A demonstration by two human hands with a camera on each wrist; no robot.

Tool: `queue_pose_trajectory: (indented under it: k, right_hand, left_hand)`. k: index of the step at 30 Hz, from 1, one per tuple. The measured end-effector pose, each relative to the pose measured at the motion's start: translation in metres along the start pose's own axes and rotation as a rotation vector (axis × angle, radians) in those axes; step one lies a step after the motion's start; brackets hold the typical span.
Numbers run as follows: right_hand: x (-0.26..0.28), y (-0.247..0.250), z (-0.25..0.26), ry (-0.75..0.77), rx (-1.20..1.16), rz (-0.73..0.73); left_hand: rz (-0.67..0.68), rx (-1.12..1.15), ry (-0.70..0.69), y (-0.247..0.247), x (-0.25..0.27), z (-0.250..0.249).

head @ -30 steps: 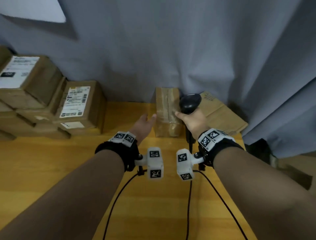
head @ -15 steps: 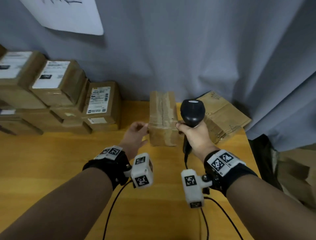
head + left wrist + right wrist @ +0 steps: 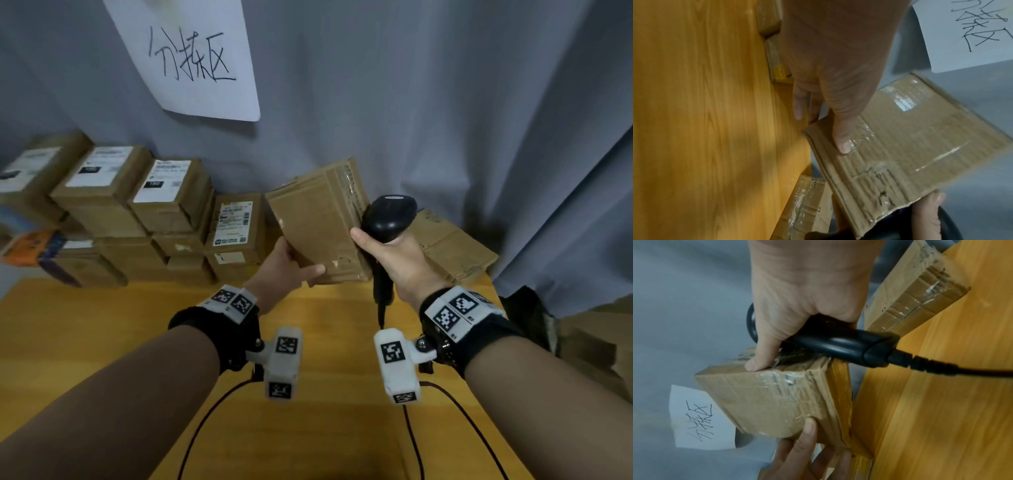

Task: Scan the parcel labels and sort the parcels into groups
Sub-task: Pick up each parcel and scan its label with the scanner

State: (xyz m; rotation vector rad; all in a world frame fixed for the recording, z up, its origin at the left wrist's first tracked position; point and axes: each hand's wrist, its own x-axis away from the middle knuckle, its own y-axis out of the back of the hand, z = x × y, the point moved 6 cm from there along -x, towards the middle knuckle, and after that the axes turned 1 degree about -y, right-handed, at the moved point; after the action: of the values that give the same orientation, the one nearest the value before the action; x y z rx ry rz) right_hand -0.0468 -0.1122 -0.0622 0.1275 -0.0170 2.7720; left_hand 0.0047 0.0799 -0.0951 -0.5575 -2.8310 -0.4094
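A brown taped cardboard parcel is lifted off the table and tilted, its plain side toward me. My left hand grips its lower left corner, thumb on the front face. My right hand holds a black corded barcode scanner, and its thumb presses against the parcel's right edge. No label shows on the faces in view.
Several labelled parcels are stacked at the back left of the yellow wooden table. Another flat brown parcel lies at the back right. A handwritten paper sign hangs on the grey curtain. Cables trail toward me.
The parcel has gone from standing on the table to lifted and tilted between both hands. My left hand closed on its corner. The head view has tipped upward, showing the sign.
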Motion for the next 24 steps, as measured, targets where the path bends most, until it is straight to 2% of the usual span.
queue_pose_trajectory:
  k: [4, 8, 11, 14, 18, 22, 24]
  right_hand:
    - [0.004, 0.004, 0.003, -0.002, -0.069, -0.009]
    - [0.01, 0.009, -0.001, -0.011, -0.175, -0.025]
    - [0.013, 0.013, -0.006, -0.064, -0.256, -0.02]
    - [0.014, 0.023, -0.012, -0.202, -0.392, -0.015]
    - [0.015, 0.032, -0.011, -0.288, -0.48, 0.01]
    - [0.013, 0.029, -0.004, -0.338, -0.315, 0.085]
    - [0.011, 0.031, 0.0, -0.326, -0.256, 0.041]
  left_hand:
    - [-0.033, 0.043, -0.088, 0.001, 0.004, -0.003]
    - [0.004, 0.104, -0.158, 0.001, 0.006, -0.018]
    - [0.086, 0.142, -0.197, 0.002, 0.004, -0.025]
    - [0.198, 0.18, -0.236, 0.001, 0.006, -0.035]
    - [0.26, 0.277, -0.213, -0.007, 0.006, -0.055]
    - [0.229, 0.188, -0.126, -0.01, 0.001, -0.053]
    - [0.165, 0.191, -0.09, -0.004, -0.007, -0.047]
